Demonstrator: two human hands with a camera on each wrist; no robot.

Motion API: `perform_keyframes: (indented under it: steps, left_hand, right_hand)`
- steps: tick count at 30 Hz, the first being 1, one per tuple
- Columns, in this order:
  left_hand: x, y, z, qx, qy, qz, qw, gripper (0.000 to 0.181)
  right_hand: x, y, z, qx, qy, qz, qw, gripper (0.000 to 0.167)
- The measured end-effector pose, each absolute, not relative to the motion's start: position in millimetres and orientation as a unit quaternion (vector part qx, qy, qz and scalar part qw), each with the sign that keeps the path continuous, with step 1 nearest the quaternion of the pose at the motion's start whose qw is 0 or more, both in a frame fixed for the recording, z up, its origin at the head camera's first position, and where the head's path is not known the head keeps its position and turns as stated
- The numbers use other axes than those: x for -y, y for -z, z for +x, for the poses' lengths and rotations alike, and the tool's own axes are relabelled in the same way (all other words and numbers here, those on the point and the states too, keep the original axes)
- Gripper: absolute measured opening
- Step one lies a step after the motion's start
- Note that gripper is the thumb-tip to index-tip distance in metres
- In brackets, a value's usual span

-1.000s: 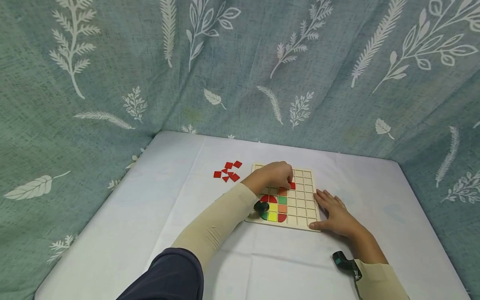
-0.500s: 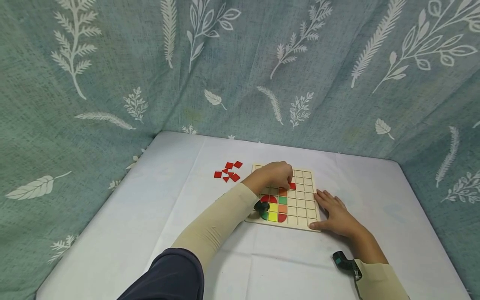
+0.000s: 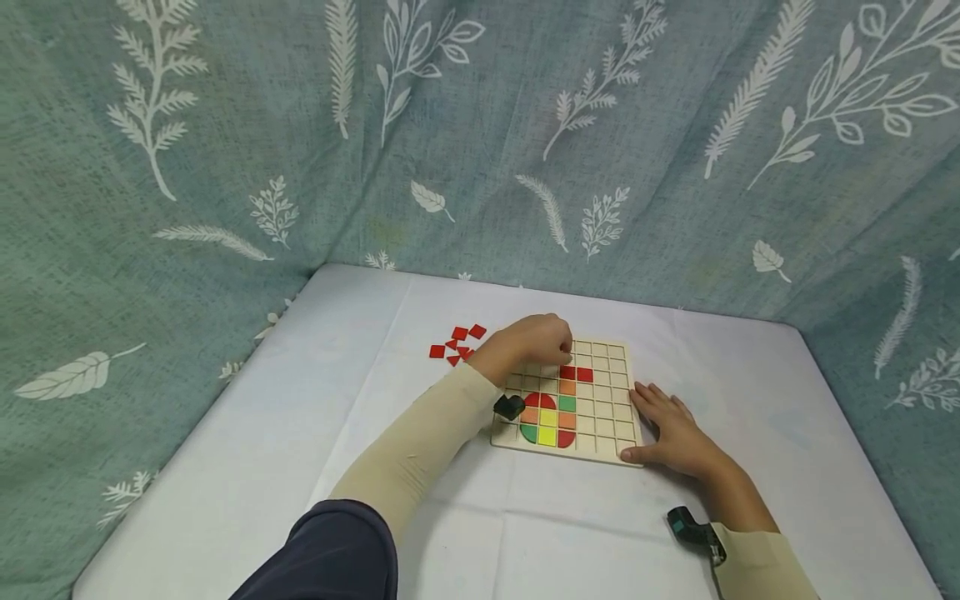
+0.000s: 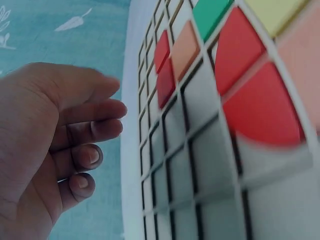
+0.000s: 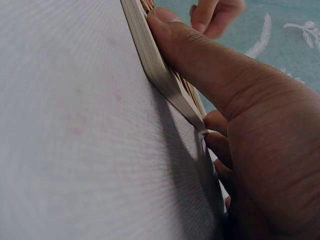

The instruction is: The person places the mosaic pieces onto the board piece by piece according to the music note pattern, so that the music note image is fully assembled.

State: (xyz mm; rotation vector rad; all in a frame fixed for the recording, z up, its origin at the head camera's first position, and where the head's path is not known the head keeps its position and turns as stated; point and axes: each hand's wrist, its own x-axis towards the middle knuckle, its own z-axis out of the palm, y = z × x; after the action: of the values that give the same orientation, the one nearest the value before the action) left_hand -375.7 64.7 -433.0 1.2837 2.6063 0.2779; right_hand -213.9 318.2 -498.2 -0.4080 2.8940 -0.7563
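Note:
A pale wooden grid board (image 3: pixel 603 429) lies on the white cloth, with red, green, yellow and orange tiles in several squares. My left hand (image 3: pixel 536 340) hovers over the board's far left part, fingers loosely bent; in the left wrist view the left hand (image 4: pixel 60 135) has nothing between its fingertips. Just right of it, two red square tiles (image 3: pixel 576 374) sit side by side in the grid above an orange tile (image 3: pixel 567 387). My right hand (image 3: pixel 675 433) rests at the board's near right corner, thumb (image 5: pixel 200 55) on its edge and straight fingers along the right side.
Loose red squares and triangles (image 3: pixel 459 333) lie left of the board, partly hidden by the left forearm. A patterned green cloth (image 3: pixel 480 167) hangs behind and beside the table. A small dark camera (image 3: pixel 509 407) on the left wrist covers part of the board.
My left hand has moved back to the left, off the red tiles. A second red tile, hidden before under the hand, now shows in the grid. The right hand stays put.

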Motion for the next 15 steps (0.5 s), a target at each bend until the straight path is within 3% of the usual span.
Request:
perform_keyframes:
  steps: [8, 15]
  left_hand:
    - [-24.6, 430.4, -381.4, -0.905, -0.076, 0.408, 0.093, 0.036]
    - [1.8, 434.6, -380.7, -0.914, -0.055, 0.394, 0.083, 0.027]
  right_hand:
    - [-318.0, 497.7, -212.4, -0.957, 0.248, -0.139, 0.057, 0.119]
    - [-318.1, 501.1, -212.8, -0.956, 0.252, -0.140, 0.053, 0.119]
